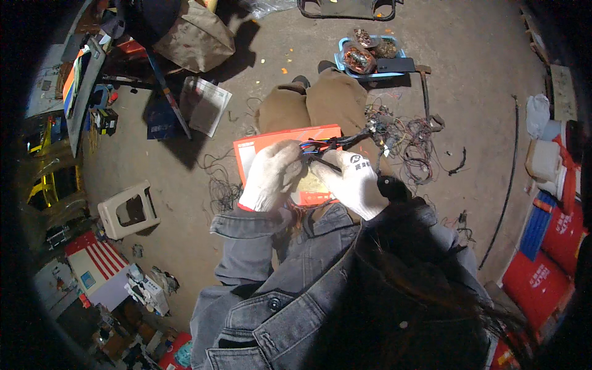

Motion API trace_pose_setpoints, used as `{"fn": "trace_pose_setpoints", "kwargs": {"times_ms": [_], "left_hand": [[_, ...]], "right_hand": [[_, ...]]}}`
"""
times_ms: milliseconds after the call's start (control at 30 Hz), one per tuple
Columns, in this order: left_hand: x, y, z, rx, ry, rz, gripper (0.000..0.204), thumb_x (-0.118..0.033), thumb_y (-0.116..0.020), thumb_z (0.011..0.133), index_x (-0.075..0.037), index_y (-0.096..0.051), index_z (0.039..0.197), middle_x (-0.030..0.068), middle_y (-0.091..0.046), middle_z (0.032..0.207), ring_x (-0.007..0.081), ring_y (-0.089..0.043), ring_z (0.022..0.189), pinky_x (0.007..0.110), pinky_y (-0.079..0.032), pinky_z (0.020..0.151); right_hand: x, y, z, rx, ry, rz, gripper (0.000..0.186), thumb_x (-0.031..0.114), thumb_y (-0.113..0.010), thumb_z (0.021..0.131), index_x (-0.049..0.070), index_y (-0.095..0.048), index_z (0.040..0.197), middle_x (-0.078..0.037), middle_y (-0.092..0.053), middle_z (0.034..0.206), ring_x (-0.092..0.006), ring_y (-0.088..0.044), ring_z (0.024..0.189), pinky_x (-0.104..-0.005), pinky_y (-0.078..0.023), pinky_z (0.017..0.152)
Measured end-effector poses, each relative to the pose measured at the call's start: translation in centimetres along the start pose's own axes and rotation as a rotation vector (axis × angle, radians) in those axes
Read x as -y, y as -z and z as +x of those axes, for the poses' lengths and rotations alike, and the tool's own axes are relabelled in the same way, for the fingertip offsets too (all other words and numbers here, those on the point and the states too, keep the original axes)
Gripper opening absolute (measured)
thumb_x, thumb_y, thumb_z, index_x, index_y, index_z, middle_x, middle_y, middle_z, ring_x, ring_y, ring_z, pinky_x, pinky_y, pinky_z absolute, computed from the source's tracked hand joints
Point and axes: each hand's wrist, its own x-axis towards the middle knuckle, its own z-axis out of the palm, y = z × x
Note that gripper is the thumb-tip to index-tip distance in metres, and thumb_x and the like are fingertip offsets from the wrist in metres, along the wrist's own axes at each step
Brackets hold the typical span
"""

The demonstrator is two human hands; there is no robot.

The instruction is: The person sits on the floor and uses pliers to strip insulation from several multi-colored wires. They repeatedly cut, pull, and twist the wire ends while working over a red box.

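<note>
My left hand [274, 172] and my right hand [351, 185], both in white knit gloves, are closed on a black-sheathed wire harness [348, 140] with coloured wires [313, 146] showing between them, over my lap. Beneath them a red flat box [248, 154] rests across my thighs. The harness runs up to the right toward a tangle of wires and small connectors [413, 142] beside my right leg.
A blue tray [341, 52] holding bagged small parts stands beyond my feet, a hammer [424, 86] beside it. A beige plastic stool [111, 209], papers [206, 105] and a canvas bag [197, 37] lie left. Red cases [536, 290], containers and a long black cable [499, 209] are right.
</note>
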Motion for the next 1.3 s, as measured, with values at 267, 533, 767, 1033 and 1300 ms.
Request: {"fn": "trace_pose_setpoints", "kwargs": {"times_ms": [267, 533, 767, 1033, 1300], "left_hand": [[0.3, 0.2, 0.4, 0.005, -0.101, 0.102, 0.017, -0.018, -0.059, 0.103, -0.001, -0.064, 0.105, -0.0052, -0.054, 0.074, 0.0033, -0.044, 0.056, 0.022, -0.030, 0.048], [0.7, 0.6, 0.4, -0.035, 0.085, -0.040, 0.017, -0.018, -0.060, 0.103, -0.001, -0.064, 0.105, 0.0009, -0.062, 0.086, 0.0065, -0.057, 0.070, 0.021, -0.044, 0.059], [2.0, 0.4, 0.8, 0.038, -0.093, -0.250, 0.014, -0.016, -0.055, 0.107, -0.007, -0.057, 0.096, -0.0038, -0.046, 0.069, 0.0055, -0.044, 0.052, 0.021, -0.033, 0.047], [2.3, 1.9, 1.3, 0.178, -0.081, -0.326, 0.022, -0.007, -0.050, 0.105, 0.003, -0.056, 0.123, 0.0020, -0.059, 0.094, 0.0091, -0.053, 0.071, 0.023, -0.044, 0.060], [-0.4, -0.4, 0.0, -0.073, 0.109, -0.048, 0.028, -0.013, -0.062, 0.103, 0.006, -0.061, 0.124, 0.0031, -0.065, 0.092, 0.0084, -0.056, 0.071, 0.023, -0.044, 0.061]], "right_hand": [[1.0, -2.0, 0.6, 0.014, -0.283, 0.165, 0.029, 0.029, -0.076, 0.095, 0.005, -0.077, 0.111, -0.013, -0.079, 0.098, -0.0287, -0.076, 0.089, -0.0356, -0.057, 0.079], [0.0, -1.3, -0.2, -0.018, -0.225, 0.113, 0.033, 0.025, -0.078, 0.094, 0.000, -0.074, 0.114, -0.016, -0.077, 0.101, -0.0241, -0.073, 0.088, -0.0344, -0.056, 0.080], [-1.3, 3.0, 0.0, 0.164, -0.537, 0.357, 0.018, 0.009, -0.070, 0.090, -0.005, -0.070, 0.101, -0.011, -0.073, 0.090, -0.0166, -0.068, 0.086, -0.0323, -0.052, 0.078], [-4.5, 8.6, -1.6, 0.001, -0.588, 0.493, 0.015, 0.009, -0.066, 0.097, -0.001, -0.069, 0.108, -0.003, -0.071, 0.089, -0.0138, -0.065, 0.081, -0.0290, -0.052, 0.072], [-9.0, 12.3, -2.8, -0.414, -0.500, 0.200, 0.050, 0.016, -0.080, 0.084, -0.008, -0.067, 0.126, -0.013, -0.077, 0.104, -0.0222, -0.072, 0.093, -0.0364, -0.057, 0.085]]}}
